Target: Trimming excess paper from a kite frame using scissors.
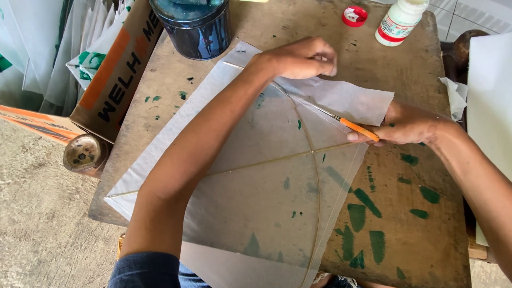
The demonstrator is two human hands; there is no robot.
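A translucent white paper kite [256, 176] with thin bamboo sticks lies flat on a paint-stained wooden board [416, 224]. My left hand [304, 57] presses down on the kite's far corner, fingers curled on the paper. My right hand [408, 127] grips an orange-handled cutter [358, 129] whose blade runs along the kite's upper right edge, under a loose strip of white paper [346, 98].
A dark blue tin [194, 26] stands at the board's far edge. A white glue bottle [399, 21] and its red cap [354, 16] sit at the far right. A cardboard box with folded paper [109, 64] is at left, a round metal object [84, 153] below it.
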